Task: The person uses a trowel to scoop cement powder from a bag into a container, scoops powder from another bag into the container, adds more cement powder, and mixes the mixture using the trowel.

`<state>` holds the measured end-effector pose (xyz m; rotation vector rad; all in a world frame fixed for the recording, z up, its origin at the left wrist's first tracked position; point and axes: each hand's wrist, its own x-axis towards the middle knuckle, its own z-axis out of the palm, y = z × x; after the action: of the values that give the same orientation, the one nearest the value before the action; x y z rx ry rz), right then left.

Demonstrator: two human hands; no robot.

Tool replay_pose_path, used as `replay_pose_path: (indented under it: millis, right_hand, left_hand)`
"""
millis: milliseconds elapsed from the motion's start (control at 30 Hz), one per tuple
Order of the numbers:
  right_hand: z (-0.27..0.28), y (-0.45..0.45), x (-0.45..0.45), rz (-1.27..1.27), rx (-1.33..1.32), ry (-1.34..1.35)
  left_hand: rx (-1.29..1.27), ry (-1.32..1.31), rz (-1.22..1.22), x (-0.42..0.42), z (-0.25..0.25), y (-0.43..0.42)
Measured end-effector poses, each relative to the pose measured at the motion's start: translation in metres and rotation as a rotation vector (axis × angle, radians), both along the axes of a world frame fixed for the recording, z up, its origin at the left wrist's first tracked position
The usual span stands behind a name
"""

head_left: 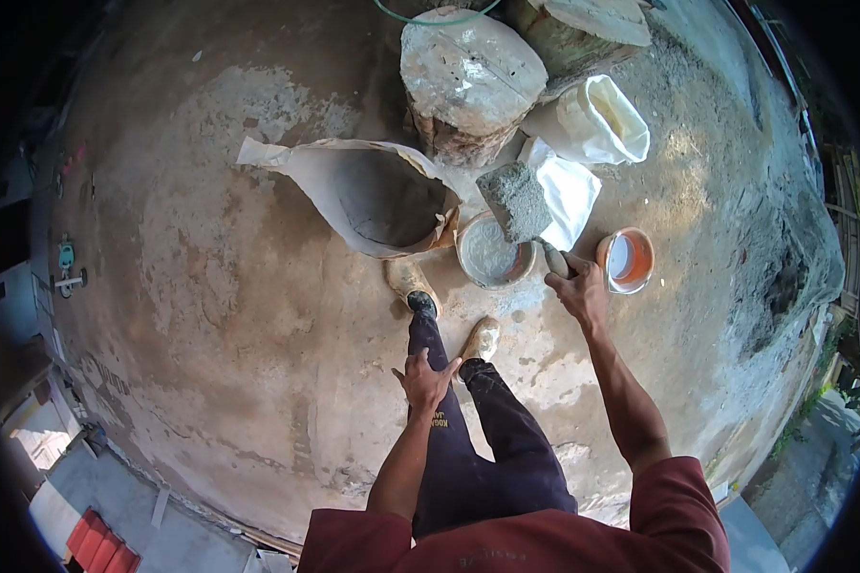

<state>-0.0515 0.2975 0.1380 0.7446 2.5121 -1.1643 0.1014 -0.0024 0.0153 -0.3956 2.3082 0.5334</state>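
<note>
My right hand (579, 288) grips the handle of a trowel (556, 260). A heap of grey, cement-like mix (516, 201) covers its blade, which is held over the far right side of a round bucket (464, 270). Wet grey mix (492, 250) lies inside that bucket. By my knee, my left hand (424, 382) has its fingers spread and holds nothing. Left of the bucket stands a large opened paper sack (306, 186) with grey powder (387, 205) inside. To the right of my right hand is an orange bucket (641, 258) with pale liquid in it.
Two cut tree stumps (473, 72) stand beyond the buckets. Next to them lie a white open-mouthed sack (588, 119) and a white sheet-like bag (569, 196). My boots (483, 339) are on the stained concrete floor (258, 382). A small scooter-like toy (66, 258) is at far left.
</note>
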Motion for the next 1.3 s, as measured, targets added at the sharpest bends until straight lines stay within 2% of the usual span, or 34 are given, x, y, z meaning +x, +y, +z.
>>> replay_pose_path:
  millis: [333, 467, 733, 1000, 1300]
  right_hand:
    - [-0.140, 0.004, 0.075, -0.198, -0.013, 0.030]
    - [-0.203, -0.014, 0.101, -0.242, -0.006, -0.056]
    - [-0.276, -0.052, 0.115, -0.429, -0.041, -0.156]
    - [-0.298, -0.058, 0.108, -0.504, -0.037, -0.179]
    - [-0.288, -0.050, 0.103, -0.487, 0.014, -0.248]
  left_hand:
    - [-0.036, -0.012, -0.199, 0.004, 0.000, -0.003]
    - [-0.035, -0.004, -0.256, 0.005, -0.001, -0.009]
    - [-0.028, -0.042, -0.272, 0.003, 0.000, -0.017]
    - [-0.039, -0.054, -0.299, 0.005, -0.005, -0.022]
    - [-0.027, -0.053, -0.295, 0.003, -0.003, -0.021]
